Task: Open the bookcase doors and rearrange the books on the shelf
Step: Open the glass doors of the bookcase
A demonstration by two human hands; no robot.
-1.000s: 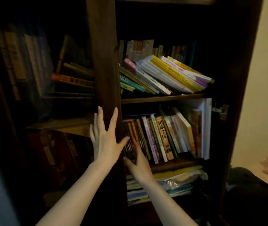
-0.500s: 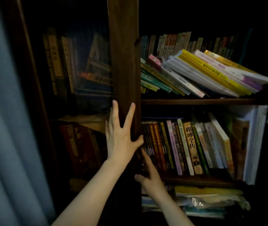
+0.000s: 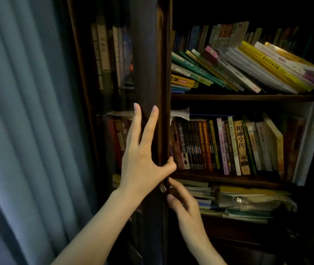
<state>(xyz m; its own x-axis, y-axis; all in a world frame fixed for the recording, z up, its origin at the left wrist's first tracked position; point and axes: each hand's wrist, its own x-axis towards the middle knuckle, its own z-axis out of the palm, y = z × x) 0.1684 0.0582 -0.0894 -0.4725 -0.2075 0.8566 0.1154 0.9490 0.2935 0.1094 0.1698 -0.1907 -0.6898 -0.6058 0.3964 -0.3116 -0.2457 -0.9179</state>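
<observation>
Head view: both hands on the left door's edge, right side of the bookcase open.

My left hand [image 3: 142,165] lies flat on the dark door stile [image 3: 148,73] near centre, fingers straight and spread toward 12 o'clock, thumb hooked round the stile's right edge. My right hand [image 3: 183,205] sits just below it at 5 o'clock, fingers curled in at that same edge beside a small knob [image 3: 163,187]; I cannot tell whether they actually grip it. Behind the glass at 11 o'clock stand dim books [image 3: 112,60]. At 2 o'clock a slanted pile [image 3: 248,71] leans on the upper shelf [image 3: 248,97]. At 3 o'clock an upright row [image 3: 228,146] fills the middle shelf, with flat stacks [image 3: 238,201] under it at 4 o'clock. A grey curtain [image 3: 24,111] hangs at 9 o'clock.
</observation>
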